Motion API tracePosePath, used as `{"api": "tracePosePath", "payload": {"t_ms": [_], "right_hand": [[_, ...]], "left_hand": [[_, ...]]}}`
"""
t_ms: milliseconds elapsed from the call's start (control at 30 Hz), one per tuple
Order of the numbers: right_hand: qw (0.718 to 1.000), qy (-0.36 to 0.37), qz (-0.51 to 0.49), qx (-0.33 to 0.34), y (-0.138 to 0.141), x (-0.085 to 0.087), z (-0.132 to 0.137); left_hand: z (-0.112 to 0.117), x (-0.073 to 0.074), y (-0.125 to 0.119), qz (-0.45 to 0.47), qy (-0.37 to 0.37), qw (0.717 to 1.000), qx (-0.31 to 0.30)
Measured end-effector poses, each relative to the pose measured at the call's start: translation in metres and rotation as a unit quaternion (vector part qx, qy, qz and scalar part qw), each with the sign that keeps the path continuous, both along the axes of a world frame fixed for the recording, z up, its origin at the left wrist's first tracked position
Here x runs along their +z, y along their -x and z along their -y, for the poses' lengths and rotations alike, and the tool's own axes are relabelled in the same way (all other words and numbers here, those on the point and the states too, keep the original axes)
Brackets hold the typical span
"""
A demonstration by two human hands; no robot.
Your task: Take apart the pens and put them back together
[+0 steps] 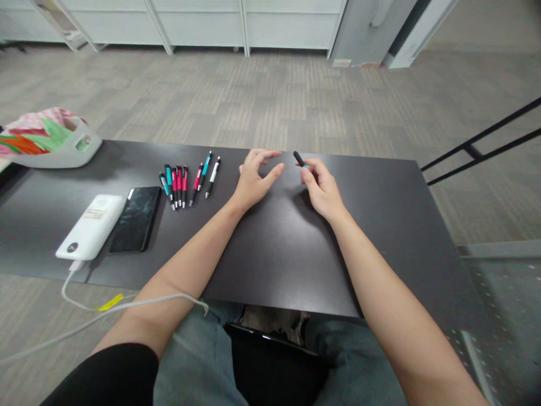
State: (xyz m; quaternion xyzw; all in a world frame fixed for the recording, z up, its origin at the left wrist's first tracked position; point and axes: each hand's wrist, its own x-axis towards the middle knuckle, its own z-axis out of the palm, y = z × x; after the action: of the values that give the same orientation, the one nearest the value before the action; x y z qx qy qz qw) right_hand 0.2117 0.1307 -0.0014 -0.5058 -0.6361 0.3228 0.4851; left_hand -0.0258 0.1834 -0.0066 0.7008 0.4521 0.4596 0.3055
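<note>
My right hand [321, 189] is closed on a pen [299, 159] with a black end and a bit of teal showing, held just above the dark table [274, 248] near its far edge. My left hand [256, 177] rests on the table a little to the left, fingers curved and apart, holding nothing. Several pens [186, 183] in red, teal and white lie in a row left of that hand.
A black phone [136, 219] and a white power bank [91, 226] with a white cable [84, 307] lie at the left. A grey basket [63, 152] with coloured cloth sits at the far left corner. A black rail [482, 149] stands to the right.
</note>
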Motion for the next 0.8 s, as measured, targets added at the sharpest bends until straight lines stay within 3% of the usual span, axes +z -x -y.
{"api": "tracePosePath", "payload": {"t_ms": [133,233,333,567,667,800], "right_hand": [[0.991,0.069,-0.064,0.091,0.008,0.005,0.005],[0.974,0.142,-0.102,0.142,0.015,0.008,0.009],[0.975,0.144,-0.099,0.137,0.020,0.009,0.010],[0.998,-0.008,0.019,0.064,0.021,0.008,0.009],[0.997,-0.048,0.033,0.060,0.020,0.006,0.007],[0.996,-0.047,0.033,0.064,0.019,0.004,0.005]], "left_hand": [[-0.003,-0.003,-0.005,0.146,0.018,0.980,-0.136],[0.002,-0.004,-0.013,0.217,0.066,0.958,-0.174],[0.007,-0.004,-0.022,0.259,0.072,0.950,-0.156],[0.016,-0.010,-0.039,0.310,0.046,0.949,-0.031],[0.017,-0.008,-0.041,0.326,0.045,0.944,-0.024],[0.017,0.001,-0.039,0.334,0.067,0.940,-0.024]]}}
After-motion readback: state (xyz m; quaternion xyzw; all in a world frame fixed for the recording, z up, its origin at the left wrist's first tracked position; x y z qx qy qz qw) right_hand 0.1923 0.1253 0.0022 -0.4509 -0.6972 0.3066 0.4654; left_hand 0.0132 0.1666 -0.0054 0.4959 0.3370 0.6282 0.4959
